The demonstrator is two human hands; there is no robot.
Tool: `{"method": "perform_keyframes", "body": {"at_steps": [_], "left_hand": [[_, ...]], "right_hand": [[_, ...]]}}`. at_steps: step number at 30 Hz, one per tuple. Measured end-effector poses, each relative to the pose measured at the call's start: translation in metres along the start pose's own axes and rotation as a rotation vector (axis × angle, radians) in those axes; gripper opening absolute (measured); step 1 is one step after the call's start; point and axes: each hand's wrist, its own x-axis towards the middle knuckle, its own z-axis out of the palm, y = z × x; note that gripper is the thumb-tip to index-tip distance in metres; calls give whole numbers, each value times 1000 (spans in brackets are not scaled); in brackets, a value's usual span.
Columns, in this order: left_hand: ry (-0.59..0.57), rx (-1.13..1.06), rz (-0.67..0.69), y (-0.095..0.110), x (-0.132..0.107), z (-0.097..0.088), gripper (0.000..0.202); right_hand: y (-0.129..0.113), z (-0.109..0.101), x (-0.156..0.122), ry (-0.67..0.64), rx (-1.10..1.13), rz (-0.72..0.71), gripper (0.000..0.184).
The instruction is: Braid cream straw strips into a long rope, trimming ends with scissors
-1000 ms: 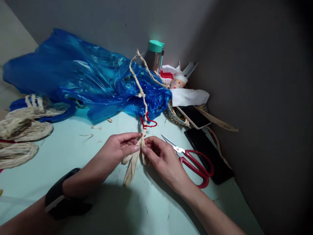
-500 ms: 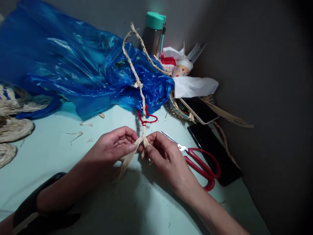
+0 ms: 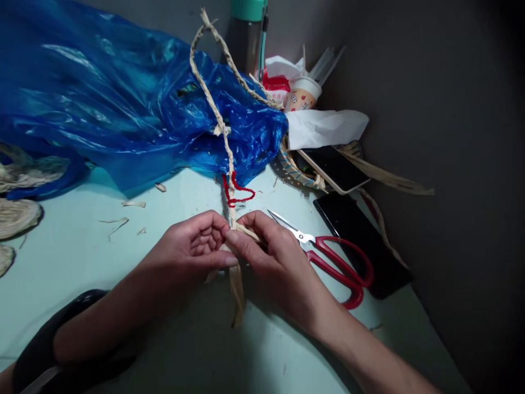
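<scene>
Both hands meet at the centre of a pale green table [image 3: 82, 257], pinching the loose end of a braided straw cord [image 3: 213, 109]. My left hand [image 3: 192, 249] curls its fingers around the strands from the left. My right hand [image 3: 266, 254] pinches them from the right, thumb crossing over. The unbraided straw strips [image 3: 237, 295] hang down from between the fingers. The cord runs up from my hands over a blue plastic bag [image 3: 115, 104], and a red thread [image 3: 234, 192] is tied around it just above my fingers.
Red-handled scissors [image 3: 332, 262] lie just right of my right hand, beside a black phone [image 3: 361, 241]. A woven basket [image 3: 303, 175] with a second phone, white paper, a paper cup [image 3: 301, 93] and a green-lidded bottle [image 3: 246, 33] crowd the back corner. Straw bundles [image 3: 16, 216] lie far left.
The hands drew closer together, and my right thumb now crosses over the strands. The loose straw strips swung from lower left to straight down. The view shifted downward and right.
</scene>
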Motion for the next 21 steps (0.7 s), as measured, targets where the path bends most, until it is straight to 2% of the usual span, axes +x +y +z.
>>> {"method": "perform_keyframes", "body": {"at_steps": [9,12,16,19,21], "left_hand": [[-19,31,29,-1,0,-3,29],[-16,97,52,1,-3,-6,22],[60,166,121,3,-7,-5,18],[70,67,124,3,-8,-2,17],[39,-32,41,4,-9,0,16]], "right_hand": [[5,-2,-2,2,-183,-81,23],[4,-5,-4,-95,-99,-42,27],[5,-7,-6,-151,-45,-42,30],[4,-6,-6,-225,69,-36,30],[4,-6,-6,-258,147,-17,29]]}}
